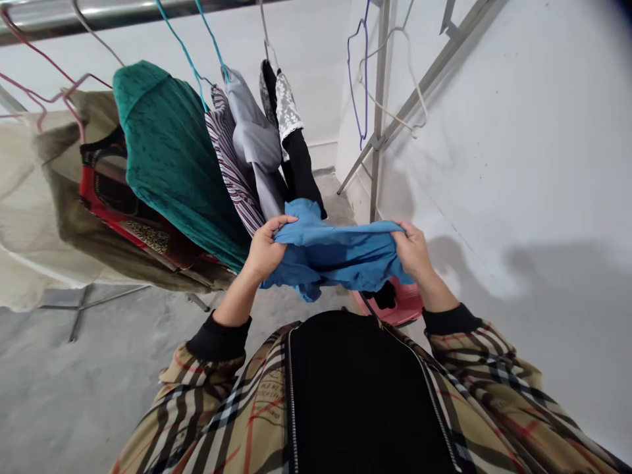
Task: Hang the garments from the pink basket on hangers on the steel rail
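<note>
So we've got a blue garment [340, 257] up in the air in front of our chest, one end in each hand. Our left hand [269, 247] has its left end pinched between thumb and fingers, and our right hand [412, 250] grips the other end the same way, so both are closed down on fabric. Long axis goes side to side, pretty much straight across from hand to hand, square to our body. The edge between our hands is pulled fairly tight and nearly level, while the rest sags below in loose folds. At the left end, near our left thumb, a bunched flap pokes up and away from us. It's too crumpled for us to tell which end is the neck or hem.

Past it, toward the left, clothes hang off a metal rail [148, 13]: a green velvety garment [168, 151], a striped garment [232, 164], a grey garment [254, 128] and a black garment with white lace [299, 158]. The grey one is just beyond our left hand in this view. Below the right end of the blue piece sits a pink basin [407, 306] with something black inside. Over by the wall, a purple hanger [365, 85] and a white hanger [422, 99] dangle without clothes.
</note>
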{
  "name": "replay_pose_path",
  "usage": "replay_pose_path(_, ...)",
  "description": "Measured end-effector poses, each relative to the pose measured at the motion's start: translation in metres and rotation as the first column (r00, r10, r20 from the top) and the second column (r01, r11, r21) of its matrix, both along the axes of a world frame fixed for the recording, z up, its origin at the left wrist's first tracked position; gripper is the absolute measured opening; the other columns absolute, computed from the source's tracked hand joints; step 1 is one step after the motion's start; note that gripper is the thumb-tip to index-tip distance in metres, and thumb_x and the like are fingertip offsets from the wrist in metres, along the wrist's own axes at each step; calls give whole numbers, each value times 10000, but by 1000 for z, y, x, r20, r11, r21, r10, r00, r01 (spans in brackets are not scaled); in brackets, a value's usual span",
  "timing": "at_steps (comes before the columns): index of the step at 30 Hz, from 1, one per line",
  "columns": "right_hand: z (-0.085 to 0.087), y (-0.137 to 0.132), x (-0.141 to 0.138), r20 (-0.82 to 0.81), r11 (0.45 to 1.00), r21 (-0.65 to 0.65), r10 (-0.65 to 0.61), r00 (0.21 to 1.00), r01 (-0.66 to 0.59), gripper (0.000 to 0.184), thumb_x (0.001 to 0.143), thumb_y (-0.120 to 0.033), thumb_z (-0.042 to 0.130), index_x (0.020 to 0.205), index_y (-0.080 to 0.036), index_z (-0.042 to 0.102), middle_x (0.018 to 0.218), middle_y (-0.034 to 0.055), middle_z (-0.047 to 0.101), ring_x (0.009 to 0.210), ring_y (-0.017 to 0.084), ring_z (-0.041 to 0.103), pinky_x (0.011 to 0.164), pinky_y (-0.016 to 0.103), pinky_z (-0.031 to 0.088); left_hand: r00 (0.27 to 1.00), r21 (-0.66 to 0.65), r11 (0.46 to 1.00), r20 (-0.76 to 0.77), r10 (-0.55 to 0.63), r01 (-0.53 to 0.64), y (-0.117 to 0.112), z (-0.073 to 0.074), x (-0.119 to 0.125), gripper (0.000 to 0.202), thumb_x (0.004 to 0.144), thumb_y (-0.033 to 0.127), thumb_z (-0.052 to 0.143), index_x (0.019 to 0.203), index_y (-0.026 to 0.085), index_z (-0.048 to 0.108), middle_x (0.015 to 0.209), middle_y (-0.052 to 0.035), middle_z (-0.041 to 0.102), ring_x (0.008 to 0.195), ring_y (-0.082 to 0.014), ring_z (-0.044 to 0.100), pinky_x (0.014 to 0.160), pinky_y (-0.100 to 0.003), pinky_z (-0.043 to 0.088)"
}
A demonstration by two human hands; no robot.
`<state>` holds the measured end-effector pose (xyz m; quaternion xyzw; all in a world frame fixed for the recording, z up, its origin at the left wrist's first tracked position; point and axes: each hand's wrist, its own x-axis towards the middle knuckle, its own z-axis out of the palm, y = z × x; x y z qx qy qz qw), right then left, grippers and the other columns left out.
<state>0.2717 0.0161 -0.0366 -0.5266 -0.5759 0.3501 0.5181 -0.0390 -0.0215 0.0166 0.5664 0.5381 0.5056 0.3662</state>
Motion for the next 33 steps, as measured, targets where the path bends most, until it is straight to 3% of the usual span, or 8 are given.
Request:
replay_pose_path(5,44,1,-4,39,993,114,24,999,-28,202,770,-230,614,927,-215,740,883,10,743,853,190,674,837,344,524,957,-98,984,-236,-170,151,-8,-11,-18,359,683,172,617,1024,194,726,998,-41,702,950,-201,627,943,-334,462)
replay_pose_path(9,66,-6,-17,28,983,164,78,997,-82,175,785,-226,612,895,-221,748,820,-1,736,800,188,679,762,326,542,856,-258,887,-262,-446,384,-20,-19,-17,324,727,275,669,1042,234,729,972,-32,701,920,-205,629,834,-283,490)
replay_pose_path(13,71,-12,-31,-4,977,186,107,994,-104,163,808,-237,601,879,-225,746,808,-5,730,810,189,686,785,338,552,755,-336,788,-257,-603,516,-31,-29,-4,540,673,406,775,1178,248,670,1034,-44,686,811,-174,616,718,-249,484)
replay_pose_path(17,66,-12,-40,-94,979,183,112,989,-93,157,836,-304,618,909,-246,743,825,-10,732,846,184,693,813,330,563,771,-373,746,-115,-627,551,-35,-36,15,578,694,467,761,1194,206,638,1078,-69,657,719,-127,575,668,-245,475)
replay_pose_path(19,65,-12,-43,-136,980,167,130,982,-106,168,851,-343,618,920,-250,741,839,-10,734,850,182,697,813,326,570,811,-346,761,3,-585,549,-34,-39,26,491,751,480,713,1129,174,648,995,-60,653,690,-110,545,638,-230,457)
replay_pose_path(22,66,-12,-44,-175,978,154,166,971,-139,188,864,-384,610,905,-254,741,863,-4,739,872,192,702,797,327,579,881,-276,838,104,-461,471,-31,-44,41,408,801,476,670,1053,155,644,835,-20,616,631,-87,497,595,-209,421)
replay_pose_path(26,68,-13,-42,-193,968,167,220,956,-188,175,862,-385,625,899,-264,745,885,-3,745,904,197,705,821,330,576,943,-171,927,51,-329,332,-22,-51,59,427,787,437,701,1108,167,624,935,-37,623,678,-94,521,654,-227,453)
replay_pose_path(33,70,-17,-38,-122,959,112,272,955,-259,200,871,-377,608,936,-257,754,893,0,752,859,187,712,819,326,581,906,31,910,-108,-408,414,0,-54,70,362,818,420,672,1108,206,646,1157,-99,587,1034,-199,563,911,-325,458)
